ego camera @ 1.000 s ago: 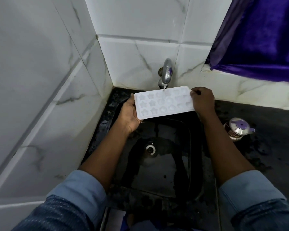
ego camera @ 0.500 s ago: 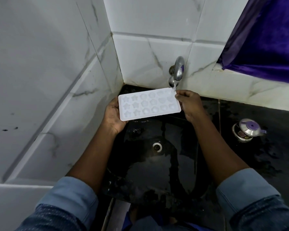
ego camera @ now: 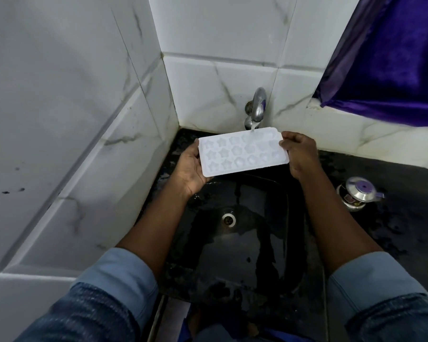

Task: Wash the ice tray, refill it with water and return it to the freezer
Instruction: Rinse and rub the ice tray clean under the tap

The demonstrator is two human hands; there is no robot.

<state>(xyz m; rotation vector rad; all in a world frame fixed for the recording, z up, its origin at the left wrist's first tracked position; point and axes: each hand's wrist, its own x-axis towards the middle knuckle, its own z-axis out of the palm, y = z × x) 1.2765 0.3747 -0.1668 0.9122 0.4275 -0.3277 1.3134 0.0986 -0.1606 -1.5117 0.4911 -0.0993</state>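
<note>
Two tiled walls [ego camera: 59, 119] are meeting in a corner at the left and rear, bounding the black sink [ego camera: 232, 262] closely on those sides. Open room is lying above the basin and toward the counter [ego camera: 393, 225] on the right.

The left hand [ego camera: 192, 169] is cupping the left short end of the ice tray [ego camera: 242, 151]. The palm is sitting under the near-left corner, the thumb is lying along the left edge, and the fingers are running beneath, out of sight. The tray is being held cavities-up and close to level over the rear of the basin, well above the drain [ego camera: 228, 219], with its long side running left to right.

The tap [ego camera: 257, 104] is projecting from the rear wall just behind the tray, and a thin stream of water [ego camera: 253, 126] is falling onto the far row, right of centre.

The right hand [ego camera: 300, 154] is pinching the right short end, fingers curled over the edge. Each hand is gripping one end, and the tray is spanning the gap between them.

Farther right, a lidded steel pot [ego camera: 358, 195] is standing on the counter, well apart from the right forearm, and a purple cloth [ego camera: 393, 58] is hanging at upper right.
</note>
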